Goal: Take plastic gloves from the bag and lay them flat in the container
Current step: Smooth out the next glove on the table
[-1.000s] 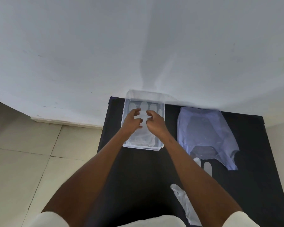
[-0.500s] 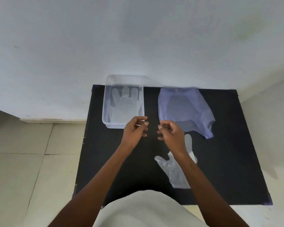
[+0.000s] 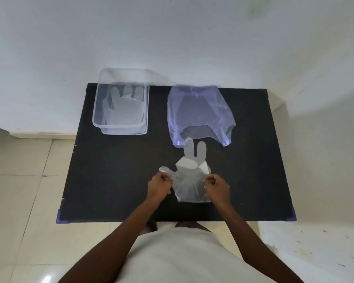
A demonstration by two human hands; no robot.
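A clear plastic glove (image 3: 189,181) lies on the black table (image 3: 114,180) in front of me, two of its fingers folded under and two pointing away. My left hand (image 3: 159,185) pinches its left edge by the thumb part. My right hand (image 3: 216,187) pinches its right edge. The clear plastic container (image 3: 121,127) stands at the table's back left with a glove (image 3: 124,108) lying flat inside. A translucent bluish plastic bag (image 3: 199,113) lies at the back centre, its mouth toward me.
The table stands against a white wall (image 3: 172,37). Pale floor tiles (image 3: 18,180) lie to the left and below. My light shirt (image 3: 182,258) fills the bottom of the view.
Both hands left the container, where a glove now lies flat, came back toward me and took hold of the loose glove on the table. The camera view pulled back.
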